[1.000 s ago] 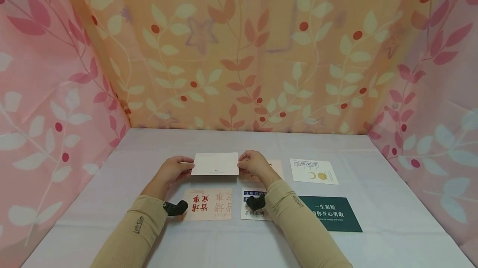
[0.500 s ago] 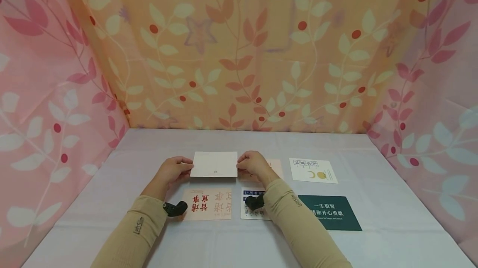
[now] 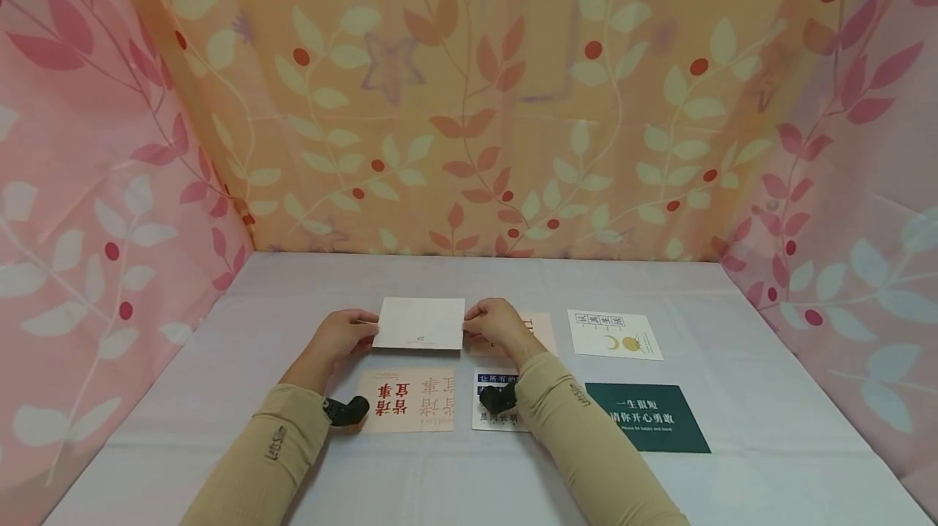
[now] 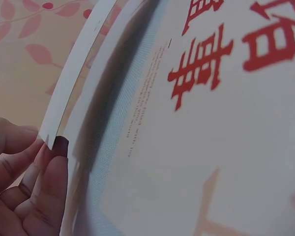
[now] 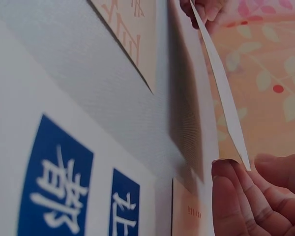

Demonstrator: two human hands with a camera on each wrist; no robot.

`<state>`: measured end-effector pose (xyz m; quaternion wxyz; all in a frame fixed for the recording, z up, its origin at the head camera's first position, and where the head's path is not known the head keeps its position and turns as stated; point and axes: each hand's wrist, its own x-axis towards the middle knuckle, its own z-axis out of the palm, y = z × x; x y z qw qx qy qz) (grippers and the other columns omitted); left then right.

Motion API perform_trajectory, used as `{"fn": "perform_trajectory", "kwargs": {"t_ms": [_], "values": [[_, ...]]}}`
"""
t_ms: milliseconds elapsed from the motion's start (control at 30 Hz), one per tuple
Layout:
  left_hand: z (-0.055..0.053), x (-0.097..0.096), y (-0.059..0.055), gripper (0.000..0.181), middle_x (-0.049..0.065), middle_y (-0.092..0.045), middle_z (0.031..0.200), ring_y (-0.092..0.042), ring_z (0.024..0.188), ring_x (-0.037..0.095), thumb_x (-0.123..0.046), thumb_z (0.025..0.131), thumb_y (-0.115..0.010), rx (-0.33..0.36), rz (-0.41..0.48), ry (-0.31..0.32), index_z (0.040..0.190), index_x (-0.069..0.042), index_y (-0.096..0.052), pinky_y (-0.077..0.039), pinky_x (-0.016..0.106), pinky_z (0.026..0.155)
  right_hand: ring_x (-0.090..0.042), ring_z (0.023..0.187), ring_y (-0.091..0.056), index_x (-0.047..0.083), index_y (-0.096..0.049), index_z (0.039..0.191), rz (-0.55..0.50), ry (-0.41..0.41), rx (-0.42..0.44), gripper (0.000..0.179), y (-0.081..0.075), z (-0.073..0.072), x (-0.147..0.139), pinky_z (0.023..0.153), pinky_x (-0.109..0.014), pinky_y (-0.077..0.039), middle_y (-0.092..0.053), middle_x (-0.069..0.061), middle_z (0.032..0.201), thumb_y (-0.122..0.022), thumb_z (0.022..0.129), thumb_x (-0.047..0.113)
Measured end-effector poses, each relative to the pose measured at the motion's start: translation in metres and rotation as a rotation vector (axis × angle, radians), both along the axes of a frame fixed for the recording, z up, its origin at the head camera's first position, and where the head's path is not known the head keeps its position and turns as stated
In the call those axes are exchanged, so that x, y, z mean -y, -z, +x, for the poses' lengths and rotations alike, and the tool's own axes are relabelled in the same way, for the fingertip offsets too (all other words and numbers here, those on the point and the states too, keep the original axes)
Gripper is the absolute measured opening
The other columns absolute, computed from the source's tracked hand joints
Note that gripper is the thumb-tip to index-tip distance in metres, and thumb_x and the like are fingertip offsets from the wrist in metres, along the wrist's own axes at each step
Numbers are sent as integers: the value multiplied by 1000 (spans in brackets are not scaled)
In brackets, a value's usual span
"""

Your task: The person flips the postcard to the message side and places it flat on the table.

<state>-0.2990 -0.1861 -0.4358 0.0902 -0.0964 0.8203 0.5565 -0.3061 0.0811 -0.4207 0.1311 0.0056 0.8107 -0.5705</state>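
A white card [image 3: 419, 322] with a small mark near its lower edge is held up just over the table, its shadow below it. My left hand [image 3: 343, 337] pinches its left edge between thumb and fingers; the left wrist view shows that thumb [image 4: 10, 135] on the card's corner. On the opposite edge my right hand [image 3: 501, 328] pinches the card too, thumb and fingertips meeting at its corner in the right wrist view. Seen edge-on there, the card [image 5: 226, 98] bends slightly. Beneath my right hand lies a pale pink card [image 3: 541, 329], partly covered.
On the white table lie a pink card with red characters [image 3: 407, 401], a white card with blue blocks [image 3: 491, 420] partly behind my wrist, a dark green card [image 3: 663, 420] and a white sun-and-moon card [image 3: 615, 335]. Floral cloth [image 3: 469, 103] stands behind and at both sides.
The held white card has tilted and come slightly nearer and lower, showing more of its face. Both hands keep their pinch on it, shifting only a little.
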Motion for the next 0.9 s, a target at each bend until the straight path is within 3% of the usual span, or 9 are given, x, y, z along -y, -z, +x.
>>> {"fn": "perform_trajectory", "kwargs": {"t_ms": [367,900], "values": [[-2,2,4,22,8,-64,93,-58,76,14,-12,89,-57,1,-94,7,107,-3,-64,-50,24,65,-19,77,-62,-1,-65,95,33,-6,50,13,2,1,1,69,-30,-54,-63,-11,87,-60,84,4],[-4,4,6,22,9,-63,94,-58,76,13,-9,90,-54,13,-82,13,106,2,-63,-51,24,68,-18,68,-61,-5,-64,98,54,-48,36,17,4,4,4,64,-30,-53,-65,-12,82,-61,83,3]]}}
